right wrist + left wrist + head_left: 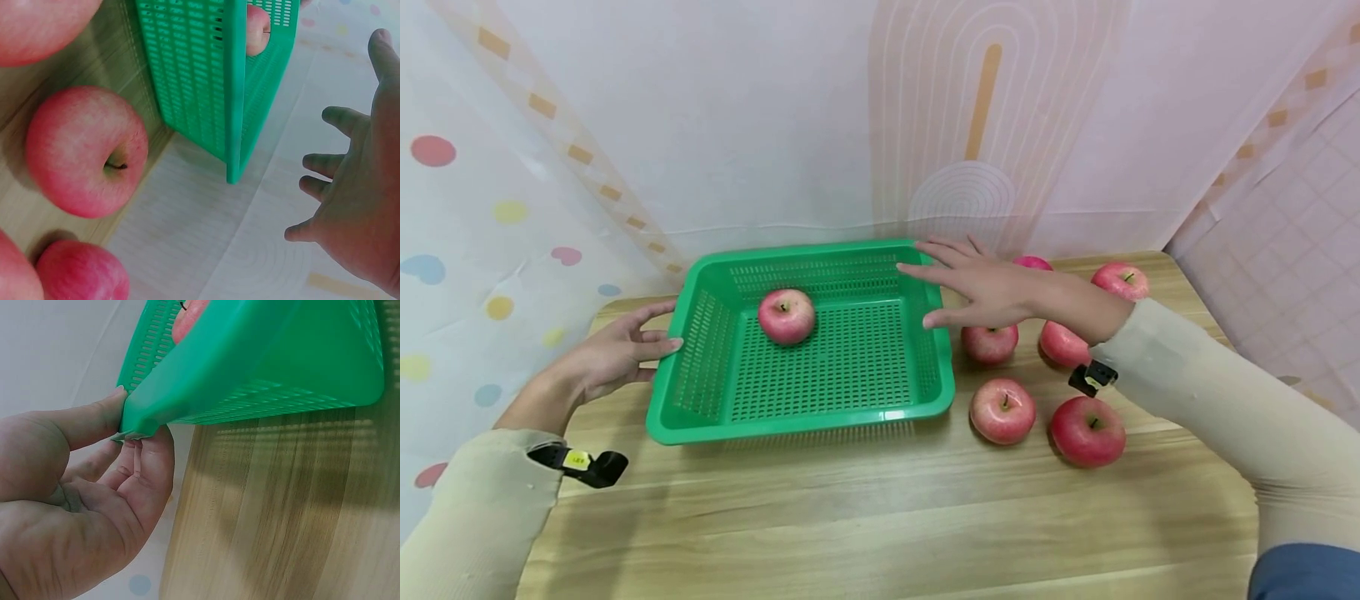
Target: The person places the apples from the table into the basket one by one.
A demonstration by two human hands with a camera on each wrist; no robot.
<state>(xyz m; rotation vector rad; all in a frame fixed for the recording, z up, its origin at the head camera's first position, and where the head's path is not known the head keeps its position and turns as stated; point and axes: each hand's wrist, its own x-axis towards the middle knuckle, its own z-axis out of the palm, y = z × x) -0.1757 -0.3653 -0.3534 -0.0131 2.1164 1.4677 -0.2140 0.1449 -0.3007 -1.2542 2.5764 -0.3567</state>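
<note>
A green plastic basket (805, 425) with slotted walls rests on the wooden table, and one red apple (786, 317) lies inside it, left of the middle. My left hand (617, 350) pinches the basket's left rim, thumb on top and fingers beneath, as the left wrist view (94, 481) also shows. Above the basket's right rim hovers my right hand (977, 283), fingers spread and holding nothing. In the right wrist view that hand (356, 181) is apart from the rim. Several red apples, among them a front one (1003, 411), lie right of the basket, some partly hidden by the right forearm.
The wooden table (880, 517) extends in front of the basket. A patterned cloth wall (760, 125) stands close behind it, with more cloth at both sides. Another apple (1087, 431) sits near the front right, and one (1122, 282) at the back right.
</note>
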